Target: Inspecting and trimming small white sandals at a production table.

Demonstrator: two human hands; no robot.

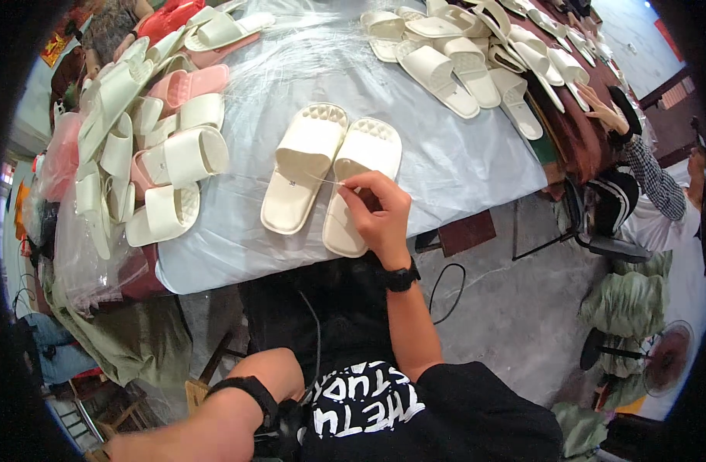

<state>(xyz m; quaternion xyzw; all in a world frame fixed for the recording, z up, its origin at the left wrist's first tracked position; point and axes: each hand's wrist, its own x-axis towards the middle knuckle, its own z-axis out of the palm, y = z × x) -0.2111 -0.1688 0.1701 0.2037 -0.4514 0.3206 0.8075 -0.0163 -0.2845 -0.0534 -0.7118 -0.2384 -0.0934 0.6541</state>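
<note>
A pair of cream slippers lies side by side on the plastic-covered table: the left slipper [287, 196] and the right slipper [343, 219], soles down and toe straps away from me. My right hand [380, 212] is above the right slipper, thumb and index finger pinched on a thin clear strand [320, 179]. This strand reaches across toward the left slipper's strap; its far end is hard to make out. Low in the view, below the table edge, is my left hand [280, 371], with a black band at its wrist. Its fingers are hidden.
Cream and pink slippers [168, 154] are piled at the table's left. More cream slippers [445, 73] lie at the far right, where a co-worker's hand [603, 112] rests among them. Clear plastic sheeting [476, 158] covers the table. A fan [669, 358] stands at right.
</note>
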